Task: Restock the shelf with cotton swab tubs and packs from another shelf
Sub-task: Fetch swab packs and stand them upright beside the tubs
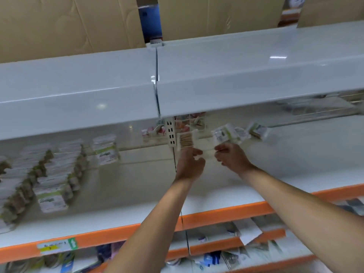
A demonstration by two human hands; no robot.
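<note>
Centre of frame: left hand [190, 164] with fingers curled on a clear plastic pack of wooden-stemmed cotton swabs [186, 140], held at the back of the white shelf with orange front edge [226, 212]. Right hand [229, 157] beside it, fingers pinching a blurred pale pack [208, 152]. Further green-and-white swab packs [228, 133] just behind; rows of similar packs [52, 178] at left.
</note>
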